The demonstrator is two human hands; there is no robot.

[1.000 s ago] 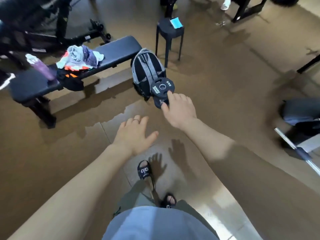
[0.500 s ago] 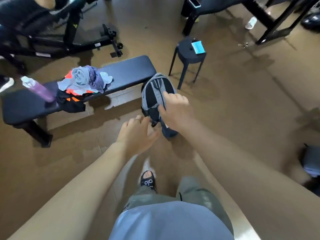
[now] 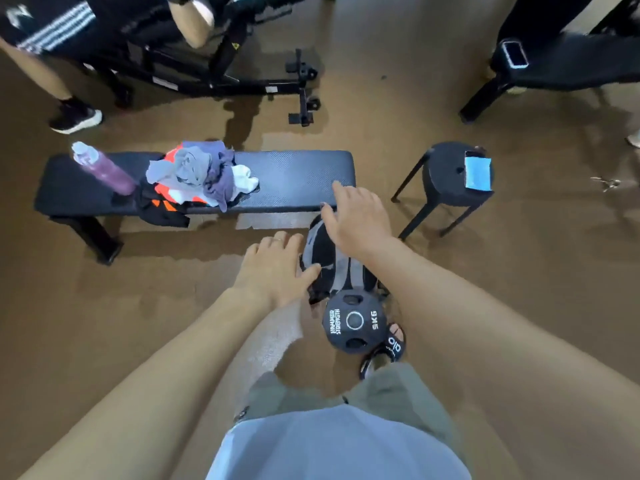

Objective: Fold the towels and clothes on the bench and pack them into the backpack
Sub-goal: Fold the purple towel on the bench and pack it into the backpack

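Note:
A black flat bench (image 3: 298,178) stands across the floor ahead. On its left half lies a loose heap of towels and clothes (image 3: 201,176), grey, purple, white, orange and black. A grey and black backpack (image 3: 334,268) stands on the floor against the bench's right end. My right hand (image 3: 360,220) hovers over the backpack's top, fingers spread and holding nothing. My left hand (image 3: 273,268) reaches toward the backpack's left side, its thumb at the bag's edge, fingers relaxed.
A purple bottle (image 3: 104,169) lies on the bench's left end. A black 5 kg weight plate (image 3: 353,322) leans on the backpack by my sandalled foot. A black stool (image 3: 450,181) with a blue card stands right. Gym frames and another person's legs (image 3: 41,67) stand behind.
I have stepped closer to the bench. Both hands have moved forward onto the backpack area, the right one now over its top near the bench's end.

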